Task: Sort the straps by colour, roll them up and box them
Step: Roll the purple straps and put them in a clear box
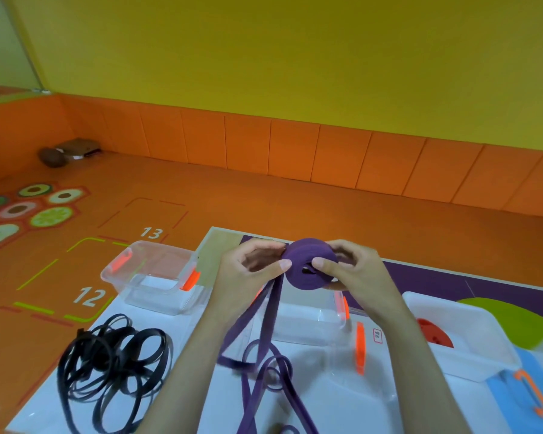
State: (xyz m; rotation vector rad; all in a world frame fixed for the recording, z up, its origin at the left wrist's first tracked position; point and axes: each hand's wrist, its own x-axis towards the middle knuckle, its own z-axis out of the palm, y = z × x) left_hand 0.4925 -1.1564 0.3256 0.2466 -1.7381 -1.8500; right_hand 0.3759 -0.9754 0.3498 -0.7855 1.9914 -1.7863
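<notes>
We hold the purple roll (300, 275) up off the worktop (176, 333), between both hands and above the middle clear box (320, 321), so that the coil can turn freely and the unwound part can feed in without dragging on anything; our left hand (251, 270) pinches the roll's left edge between thumb and curled fingers, which we judge is there to guide each new turn flat onto the last; our right hand (358, 274) grips the other side, thumb pressed on the face near the hollow centre and fingers curled behind, which should stop the coil from springing loose; so both sets of fingers are closed on the roll, neither spread wide; the loose tail (271, 311) hangs from the underside of the roll and lies in slack loops on the worktop close in front of us, so a fair length is left to wind and this strap is not ready to box; the black straps (116, 368) sit in their own tangled heap at the left of the worktop, well apart from the purple, which fits a sort by colour already made; the left clear box (132, 255) stands open and near, and the right box (470, 308) holds something red (436, 336), perhaps a finished roll, though we cannot tell; the main risk we see is the tail twisting or knotting in its loops as it is drawn up.
</notes>
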